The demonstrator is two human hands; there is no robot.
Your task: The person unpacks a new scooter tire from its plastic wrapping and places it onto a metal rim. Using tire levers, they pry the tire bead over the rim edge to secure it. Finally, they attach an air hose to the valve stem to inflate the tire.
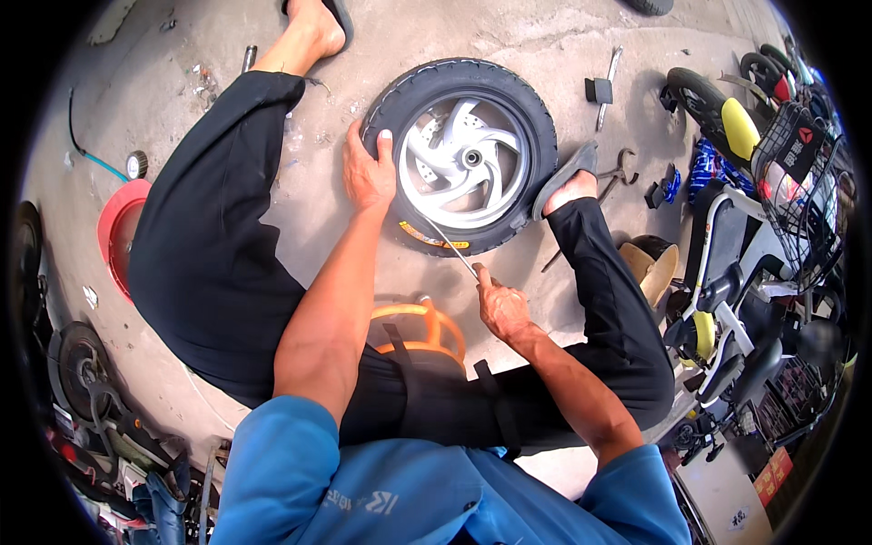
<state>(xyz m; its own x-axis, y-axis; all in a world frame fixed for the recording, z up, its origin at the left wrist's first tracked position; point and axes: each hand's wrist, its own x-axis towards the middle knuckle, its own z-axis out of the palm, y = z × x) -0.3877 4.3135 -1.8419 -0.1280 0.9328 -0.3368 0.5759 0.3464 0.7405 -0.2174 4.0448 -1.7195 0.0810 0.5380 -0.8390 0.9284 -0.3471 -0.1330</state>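
Note:
A tire (445, 74) fitted on a silver spoked wheel (486, 177) lies flat on the concrete ground in front of me. My left hand (368, 170) grips the tire's left side, with the thumb over the sidewall. My right hand (500, 307) holds a long, thin metal bar (457, 248). Its far end reaches the lower left of the rim, by the tire's inner edge and a yellow label (423, 234). My sandalled right foot (572, 186) rests against the right side of the tire.
An orange stool frame (427, 336) is below me. Loose tools (599, 91) and a wrench (618, 168) lie beyond and right of the tire. A red basin (113, 227) is left. Scooters (722, 263) with a wire basket crowd the right; more wheels (77, 363) are at lower left.

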